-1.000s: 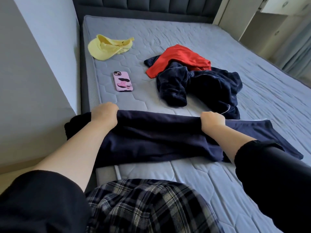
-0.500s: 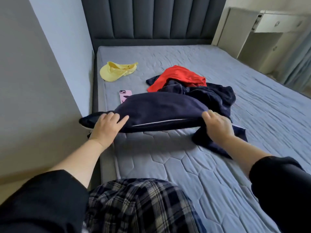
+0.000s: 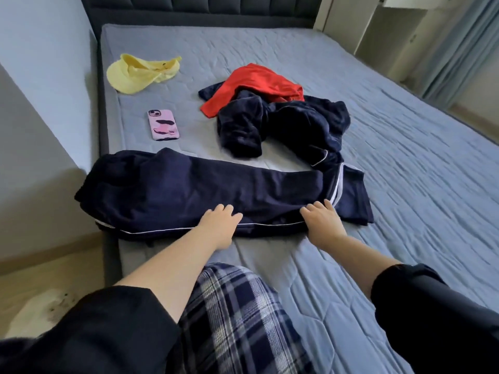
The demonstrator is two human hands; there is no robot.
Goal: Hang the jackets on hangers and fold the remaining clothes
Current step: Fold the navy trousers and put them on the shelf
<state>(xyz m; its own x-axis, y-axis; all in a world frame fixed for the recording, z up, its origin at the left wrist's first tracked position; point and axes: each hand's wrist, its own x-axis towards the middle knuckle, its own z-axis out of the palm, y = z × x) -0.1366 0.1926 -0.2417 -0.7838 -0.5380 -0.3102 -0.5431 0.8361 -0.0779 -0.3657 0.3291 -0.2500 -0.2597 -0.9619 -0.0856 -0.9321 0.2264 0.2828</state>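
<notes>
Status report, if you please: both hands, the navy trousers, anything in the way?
Left hand open, flat on navy trousers. Right hand the same. Trousers folded lengthwise on bed. Pink phone, clothes pile just behind.

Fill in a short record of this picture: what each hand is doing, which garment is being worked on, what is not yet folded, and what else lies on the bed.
left hand: fingers straight, resting on the near edge of the navy trousers
right hand: fingers straight, resting on the same trousers near the white side stripes
navy trousers: lying flat across the mattress, one end at its left edge
not yet folded: crumpled dark navy garment, red garment lying on its far part
other items: yellow cap, pink phone, both left of that pile
</notes>
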